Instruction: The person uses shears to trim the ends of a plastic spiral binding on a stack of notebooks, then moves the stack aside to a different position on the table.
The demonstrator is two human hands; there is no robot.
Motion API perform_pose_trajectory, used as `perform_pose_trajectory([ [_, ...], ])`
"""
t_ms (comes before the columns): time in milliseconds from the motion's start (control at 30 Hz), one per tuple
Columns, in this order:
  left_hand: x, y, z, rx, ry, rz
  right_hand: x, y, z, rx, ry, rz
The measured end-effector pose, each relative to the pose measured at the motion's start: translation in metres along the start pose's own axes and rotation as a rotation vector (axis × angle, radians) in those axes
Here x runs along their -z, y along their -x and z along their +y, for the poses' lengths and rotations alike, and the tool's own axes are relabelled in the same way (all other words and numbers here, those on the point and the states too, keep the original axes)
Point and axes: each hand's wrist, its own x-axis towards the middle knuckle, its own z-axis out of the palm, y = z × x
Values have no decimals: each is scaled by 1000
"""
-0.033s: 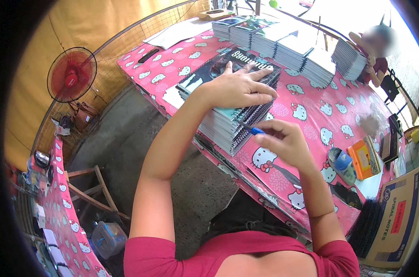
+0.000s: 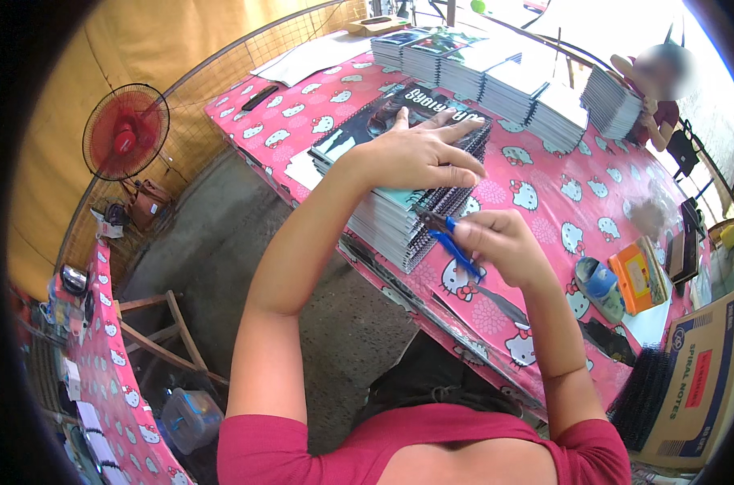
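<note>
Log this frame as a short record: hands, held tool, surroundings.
Left hand: fingers spread on top of the front notebook stack
Right hand: gripping blue-handled pliers
Pliers' tip: at the stack's coil bindings; contact unclear
Surface: pink patterned tablecloth
Beyond: row of notebook stacks, co-worker
Right side: cardboard box
Far left: red fan

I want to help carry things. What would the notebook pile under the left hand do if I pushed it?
The notebook pile would probably feel heavy, because so many paper books are stacked up. It might slide apart, since no strap shows around it. Its dark coils could snag on each other, being bunched along one side.
</note>
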Motion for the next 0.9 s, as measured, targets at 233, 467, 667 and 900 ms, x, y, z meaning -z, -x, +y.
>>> perform_pose_trajectory([
  [233,4,1,-1,-28,94,-9,-21,7,28,309,493,360],
  [467,2,0,-4,-51,149,25,-25,-9,45,840,1043,639],
  [667,5,-4,1,-60,100,-41,5,-13,41,-131,-463,-16],
  [900,10,-2,3,0,62,-119,-18,-2,49,799,958,613],
])
